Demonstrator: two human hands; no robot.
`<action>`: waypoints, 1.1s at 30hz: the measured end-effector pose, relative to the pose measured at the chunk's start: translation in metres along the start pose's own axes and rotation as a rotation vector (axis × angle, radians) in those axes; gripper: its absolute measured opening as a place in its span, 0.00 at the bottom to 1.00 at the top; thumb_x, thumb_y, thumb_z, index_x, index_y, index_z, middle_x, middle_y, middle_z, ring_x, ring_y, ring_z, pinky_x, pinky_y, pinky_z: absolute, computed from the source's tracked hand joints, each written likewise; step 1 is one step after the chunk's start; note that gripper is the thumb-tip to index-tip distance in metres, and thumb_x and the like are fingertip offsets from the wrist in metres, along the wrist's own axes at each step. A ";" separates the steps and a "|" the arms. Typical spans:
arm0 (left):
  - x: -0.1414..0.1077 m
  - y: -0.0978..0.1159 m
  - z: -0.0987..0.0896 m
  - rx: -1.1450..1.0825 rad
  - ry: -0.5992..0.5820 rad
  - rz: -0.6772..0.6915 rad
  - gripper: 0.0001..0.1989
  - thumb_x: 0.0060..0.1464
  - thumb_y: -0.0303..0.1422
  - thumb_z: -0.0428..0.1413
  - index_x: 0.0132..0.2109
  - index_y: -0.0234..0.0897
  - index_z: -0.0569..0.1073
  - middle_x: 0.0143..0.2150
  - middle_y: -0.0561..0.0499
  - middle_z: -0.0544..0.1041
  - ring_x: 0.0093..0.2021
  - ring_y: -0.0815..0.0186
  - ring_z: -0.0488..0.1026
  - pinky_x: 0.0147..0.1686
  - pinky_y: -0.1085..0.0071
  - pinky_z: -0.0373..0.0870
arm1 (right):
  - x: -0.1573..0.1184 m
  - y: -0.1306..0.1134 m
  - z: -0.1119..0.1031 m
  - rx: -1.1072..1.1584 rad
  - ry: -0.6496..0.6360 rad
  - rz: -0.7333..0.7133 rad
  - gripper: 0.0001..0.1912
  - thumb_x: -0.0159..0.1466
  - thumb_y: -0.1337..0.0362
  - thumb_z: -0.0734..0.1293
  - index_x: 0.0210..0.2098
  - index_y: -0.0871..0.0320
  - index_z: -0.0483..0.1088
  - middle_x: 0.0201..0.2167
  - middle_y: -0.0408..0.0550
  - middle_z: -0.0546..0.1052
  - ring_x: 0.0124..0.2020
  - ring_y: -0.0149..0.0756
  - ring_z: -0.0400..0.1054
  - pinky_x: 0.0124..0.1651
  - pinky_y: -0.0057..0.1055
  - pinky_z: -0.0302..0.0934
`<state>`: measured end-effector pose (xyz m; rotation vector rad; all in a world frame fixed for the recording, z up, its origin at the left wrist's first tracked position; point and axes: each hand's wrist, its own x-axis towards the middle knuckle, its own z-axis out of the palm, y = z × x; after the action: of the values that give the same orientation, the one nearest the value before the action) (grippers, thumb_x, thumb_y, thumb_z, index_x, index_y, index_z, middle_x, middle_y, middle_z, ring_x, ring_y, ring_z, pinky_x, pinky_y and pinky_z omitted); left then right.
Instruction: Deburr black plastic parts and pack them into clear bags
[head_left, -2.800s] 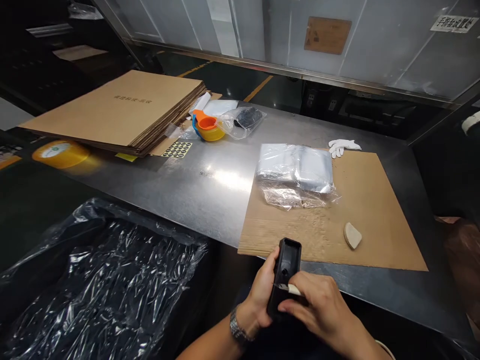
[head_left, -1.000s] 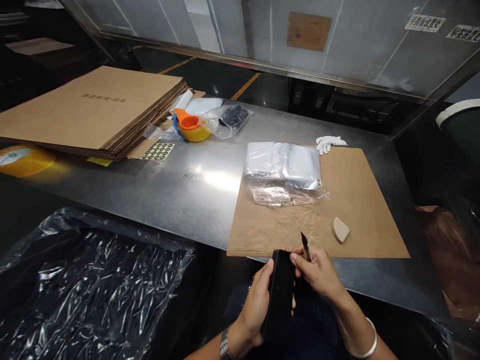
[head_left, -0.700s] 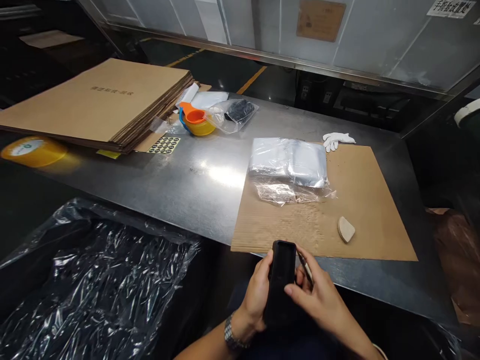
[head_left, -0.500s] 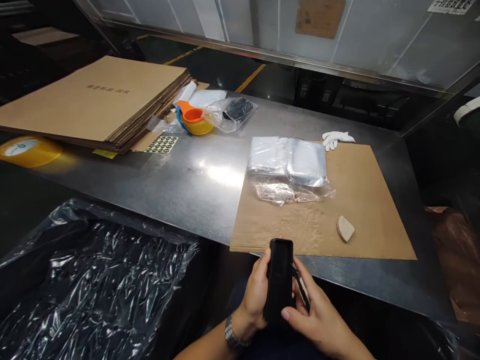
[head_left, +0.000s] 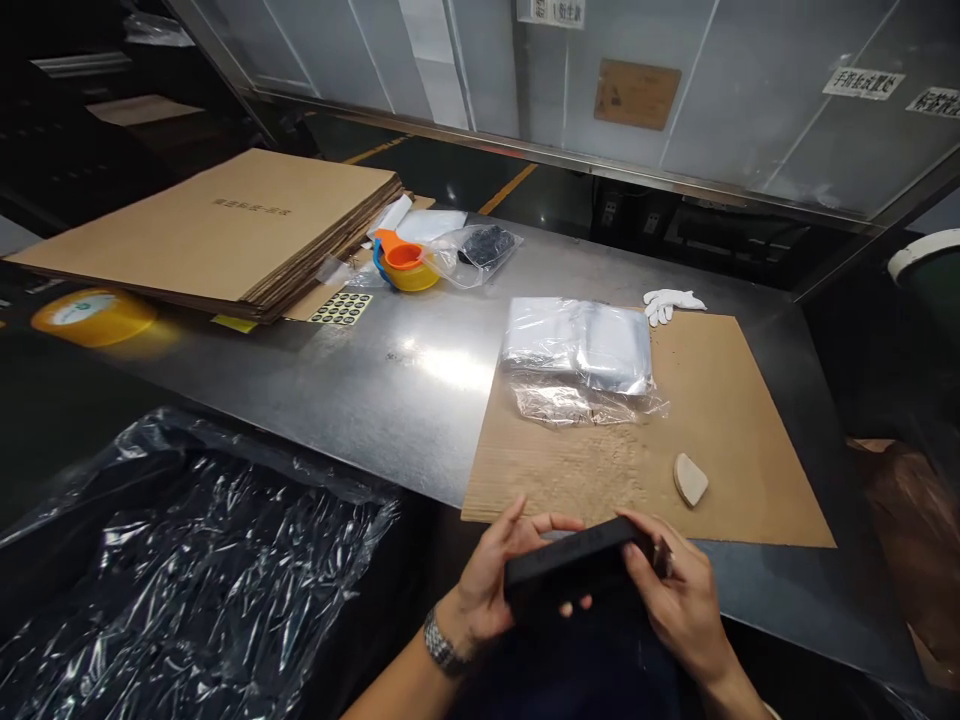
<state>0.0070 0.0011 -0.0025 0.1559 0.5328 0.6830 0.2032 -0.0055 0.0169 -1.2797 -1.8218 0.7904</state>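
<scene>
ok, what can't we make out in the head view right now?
- Underside of the black part: head view, faces away.
- Tip of the tool: head view, hidden at the right hand.
- Print on the sticker sheet: head view, too small.
- End of the far-right label: head view, cut by the edge.

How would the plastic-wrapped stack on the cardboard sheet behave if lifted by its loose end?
The clear wrap looks thin and crumpled, so it would likely flex and stretch first. The stack sits in two side-by-side portions, so it may sag between them. The glossy film could be slippery.
</scene>
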 end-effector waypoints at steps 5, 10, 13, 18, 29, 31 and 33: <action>0.000 -0.005 0.009 -0.063 0.168 0.434 0.24 0.50 0.42 0.59 0.51 0.34 0.67 0.41 0.43 0.76 0.44 0.59 0.73 0.45 0.67 0.67 | -0.018 -0.004 0.022 -0.156 0.271 -0.282 0.20 0.58 0.76 0.65 0.50 0.59 0.64 0.38 0.52 0.71 0.38 0.37 0.68 0.36 0.29 0.66; -0.006 -0.013 0.023 0.055 0.371 0.490 0.26 0.48 0.38 0.61 0.54 0.38 0.63 0.37 0.49 0.75 0.40 0.62 0.73 0.41 0.69 0.66 | -0.024 -0.009 0.023 -0.030 0.054 -0.313 0.19 0.64 0.58 0.62 0.52 0.59 0.61 0.37 0.53 0.71 0.32 0.34 0.69 0.29 0.26 0.66; -0.012 -0.015 0.022 0.202 0.356 0.498 0.26 0.47 0.40 0.60 0.51 0.34 0.64 0.35 0.47 0.76 0.36 0.63 0.73 0.36 0.71 0.66 | -0.025 -0.010 0.013 0.093 -0.065 -0.129 0.32 0.63 0.41 0.45 0.53 0.56 0.59 0.27 0.46 0.70 0.20 0.29 0.63 0.20 0.25 0.61; -0.021 -0.017 0.017 0.432 0.311 0.474 0.30 0.48 0.41 0.59 0.55 0.33 0.59 0.35 0.46 0.77 0.32 0.67 0.71 0.33 0.73 0.64 | -0.017 -0.021 0.001 -0.060 -0.143 0.017 0.16 0.69 0.58 0.48 0.43 0.54 0.63 0.25 0.43 0.70 0.26 0.31 0.66 0.29 0.26 0.61; -0.026 -0.016 0.021 0.604 0.345 0.383 0.33 0.47 0.44 0.58 0.55 0.33 0.56 0.42 0.40 0.76 0.40 0.59 0.72 0.39 0.68 0.65 | -0.010 -0.035 -0.002 -0.372 -0.201 -0.113 0.11 0.68 0.65 0.53 0.36 0.56 0.66 0.23 0.44 0.70 0.24 0.31 0.66 0.28 0.27 0.57; -0.026 -0.016 0.021 0.611 0.344 0.374 0.33 0.47 0.45 0.58 0.55 0.34 0.55 0.42 0.40 0.76 0.40 0.58 0.72 0.39 0.68 0.65 | -0.010 -0.035 -0.002 -0.394 -0.191 -0.134 0.12 0.68 0.65 0.53 0.36 0.57 0.66 0.23 0.44 0.70 0.24 0.31 0.66 0.28 0.26 0.56; -0.026 -0.016 0.021 0.619 0.340 0.369 0.34 0.47 0.45 0.58 0.55 0.34 0.55 0.42 0.40 0.76 0.40 0.58 0.72 0.39 0.68 0.65 | -0.010 -0.035 -0.002 -0.406 -0.188 -0.146 0.12 0.68 0.65 0.53 0.37 0.58 0.66 0.23 0.44 0.71 0.24 0.31 0.66 0.28 0.27 0.56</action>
<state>0.0100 -0.0266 0.0212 0.7413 1.0517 0.8922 0.1902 -0.0257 0.0438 -1.3337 -2.2832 0.4882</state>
